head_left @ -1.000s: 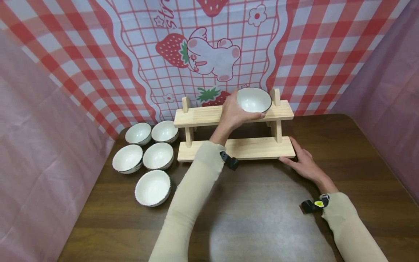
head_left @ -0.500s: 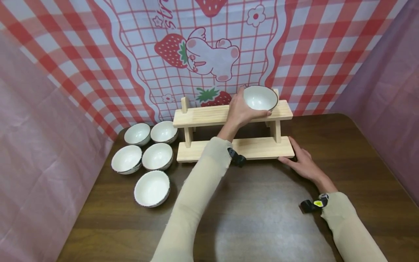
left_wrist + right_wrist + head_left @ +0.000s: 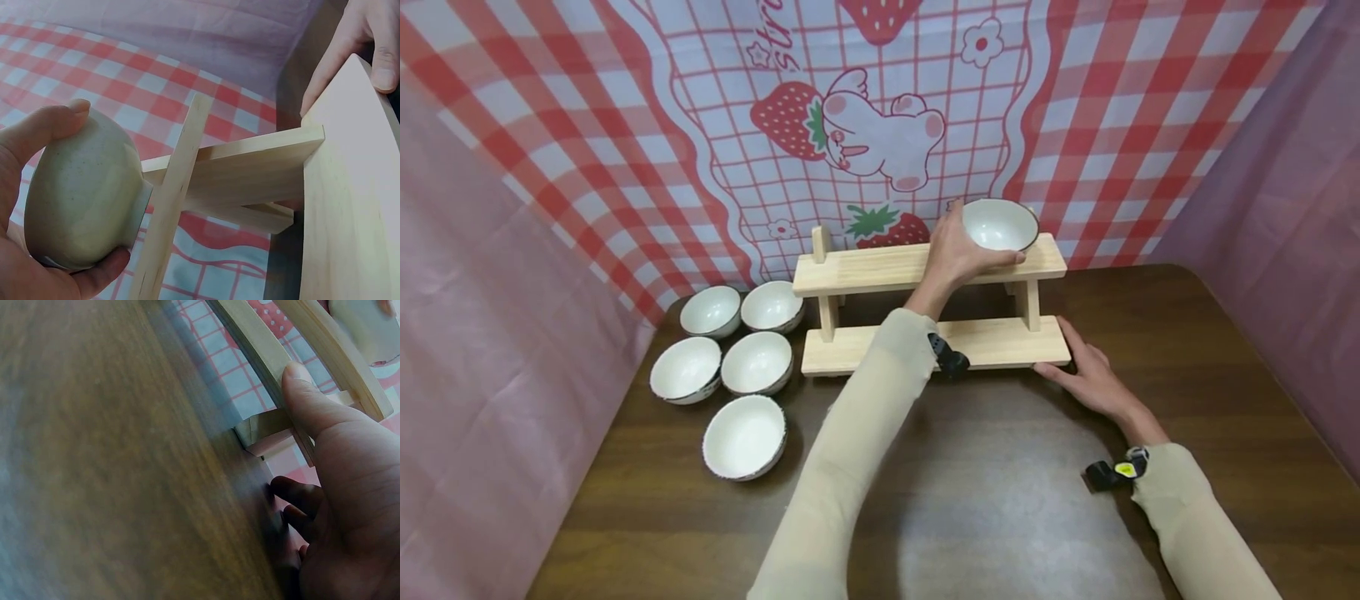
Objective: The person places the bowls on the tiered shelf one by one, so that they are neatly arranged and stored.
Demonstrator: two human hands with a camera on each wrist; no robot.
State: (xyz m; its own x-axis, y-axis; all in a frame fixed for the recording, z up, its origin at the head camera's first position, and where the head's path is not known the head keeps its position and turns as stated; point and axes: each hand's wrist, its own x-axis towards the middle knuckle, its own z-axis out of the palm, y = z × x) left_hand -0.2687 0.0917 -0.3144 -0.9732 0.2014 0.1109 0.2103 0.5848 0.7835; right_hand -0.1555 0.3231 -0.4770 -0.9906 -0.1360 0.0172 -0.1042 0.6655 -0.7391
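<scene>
My left hand (image 3: 957, 254) grips a white bowl (image 3: 1000, 223) with a dark rim at the right end of the upper board of a two-tier wooden display shelf (image 3: 865, 267). In the left wrist view the thumb and fingers wrap the pale outside of the bowl (image 3: 87, 187), its foot right at the upper board (image 3: 172, 200). My right hand (image 3: 1097, 379) holds the right end of the lower board (image 3: 1000, 342). Its thumb (image 3: 300, 387) lies on the front edge in the right wrist view, with the other fingers around the end.
Several more white bowls (image 3: 757, 363) stand grouped on the brown table (image 3: 985, 500) left of the shelf, one (image 3: 745, 437) nearer the front. A red-checked strawberry cloth (image 3: 880, 125) hangs close behind the shelf. Pink curtains (image 3: 512, 333) flank both sides.
The bowl in my left hand has shifted right along the upper board to near its right upright, mostly in the first half second. My right hand keeps its hold on the shelf.
</scene>
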